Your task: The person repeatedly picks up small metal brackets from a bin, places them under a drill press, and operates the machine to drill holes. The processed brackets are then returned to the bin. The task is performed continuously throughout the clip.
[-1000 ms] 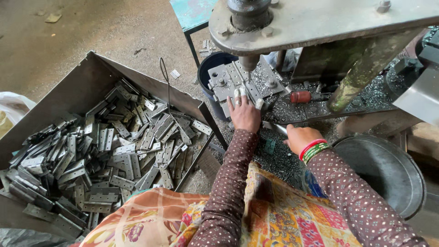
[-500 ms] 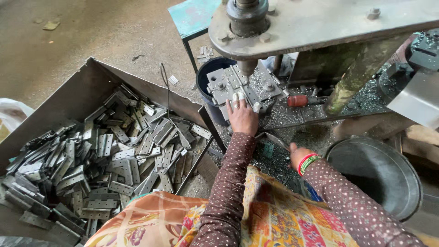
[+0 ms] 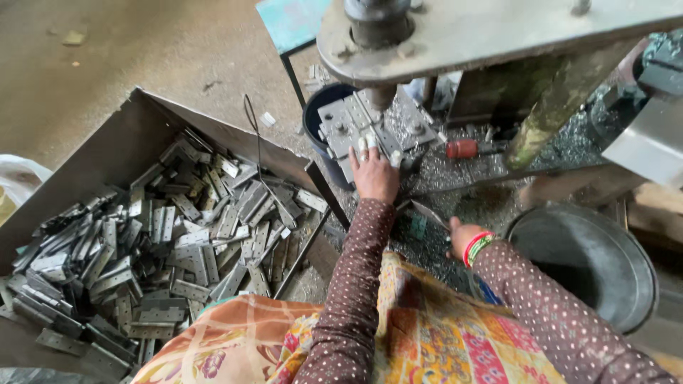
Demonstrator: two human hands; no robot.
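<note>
Since the earlier frame the right hand [image 3: 461, 238] has been drawing back from the press and is now sitting lower, close to the lap, while the left hand [image 3: 375, 174] is staying at the jig.

The left hand is resting on the metal jig plate [image 3: 370, 124] under the press ram [image 3: 379, 28]. Its fingers [image 3: 363, 147] are lying together, pressing down on a small pale metal piece [image 3: 395, 158] at the plate's 6 o'clock edge. Whether they are clamped on it cannot be told.

The right hand is curling shut on a thin grey strip [image 3: 428, 212] that is pointing toward 10 o'clock. Red and green bangles [image 3: 478, 245] are circling the wrist.

A red-handled tool [image 3: 462, 148] is lying on the shaving-covered surface [image 3: 441, 178] at 3 o'clock of the jig plate. A dark round pan [image 3: 626, 249] is standing at 3 o'clock of the right hand. A metal tray [image 3: 92, 160] of grey hinges [image 3: 171, 249] is filling the area at 9 o'clock of the left arm.
</note>
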